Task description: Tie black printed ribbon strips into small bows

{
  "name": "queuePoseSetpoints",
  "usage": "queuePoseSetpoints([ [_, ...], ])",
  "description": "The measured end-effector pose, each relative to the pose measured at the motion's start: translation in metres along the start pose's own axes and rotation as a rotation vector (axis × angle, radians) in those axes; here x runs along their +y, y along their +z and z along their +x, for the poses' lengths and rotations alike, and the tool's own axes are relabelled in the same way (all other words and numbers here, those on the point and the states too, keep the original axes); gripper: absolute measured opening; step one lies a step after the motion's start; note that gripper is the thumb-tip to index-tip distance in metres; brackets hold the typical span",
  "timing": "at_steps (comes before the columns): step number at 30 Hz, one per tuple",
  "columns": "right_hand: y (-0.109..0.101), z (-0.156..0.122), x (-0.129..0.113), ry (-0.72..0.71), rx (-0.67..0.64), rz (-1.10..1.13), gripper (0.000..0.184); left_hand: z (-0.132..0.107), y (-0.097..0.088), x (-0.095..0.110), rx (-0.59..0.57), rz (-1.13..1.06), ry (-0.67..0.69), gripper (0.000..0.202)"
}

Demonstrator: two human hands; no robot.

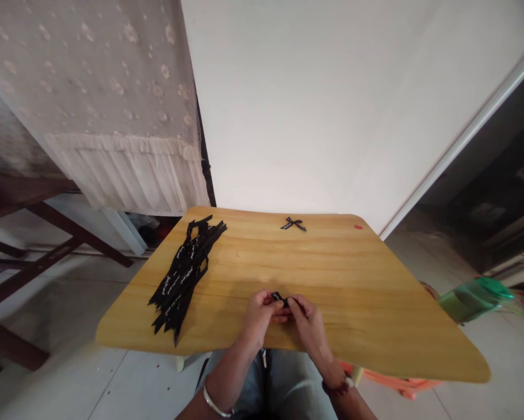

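My left hand (262, 315) and my right hand (308, 319) meet just above the near edge of the wooden table (353, 291). Both pinch a small piece of black ribbon (280, 299) between their fingertips, the fingers curled together round it. A pile of black ribbon strips with white lettering (183, 273) lies on the table's left side, well clear of my hands. A finished small black bow (293, 224) rests near the far edge of the table. My left wrist wears a silver bangle and my right wrist a bead bracelet.
A tiny red object (358, 227) lies at the far right corner. White wall stands behind the table, a lace curtain (113, 116) at upper left. A green container (474, 297) sits on the floor to the right, an orange one under the table.
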State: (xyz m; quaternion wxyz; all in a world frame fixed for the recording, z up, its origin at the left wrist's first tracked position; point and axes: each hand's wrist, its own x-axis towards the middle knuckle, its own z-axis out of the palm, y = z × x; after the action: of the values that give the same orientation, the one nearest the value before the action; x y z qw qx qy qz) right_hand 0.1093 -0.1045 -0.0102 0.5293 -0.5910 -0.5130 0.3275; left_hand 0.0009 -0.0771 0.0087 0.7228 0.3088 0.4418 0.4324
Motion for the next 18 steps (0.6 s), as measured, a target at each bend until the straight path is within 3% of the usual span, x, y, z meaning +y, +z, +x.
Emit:
queuePoseSetpoints([
  [12,0.0019,-0.0009,-0.0006,-0.051,0.016,-0.215,0.022,0.0029,0.0011,-0.0032,-0.042,0.067,0.019,0.021],
  [18,0.0021,0.0021,-0.0043,0.024,0.011,0.022,0.027,0.0035,0.0013,-0.0021,-0.013,0.025,0.039,0.022],
])
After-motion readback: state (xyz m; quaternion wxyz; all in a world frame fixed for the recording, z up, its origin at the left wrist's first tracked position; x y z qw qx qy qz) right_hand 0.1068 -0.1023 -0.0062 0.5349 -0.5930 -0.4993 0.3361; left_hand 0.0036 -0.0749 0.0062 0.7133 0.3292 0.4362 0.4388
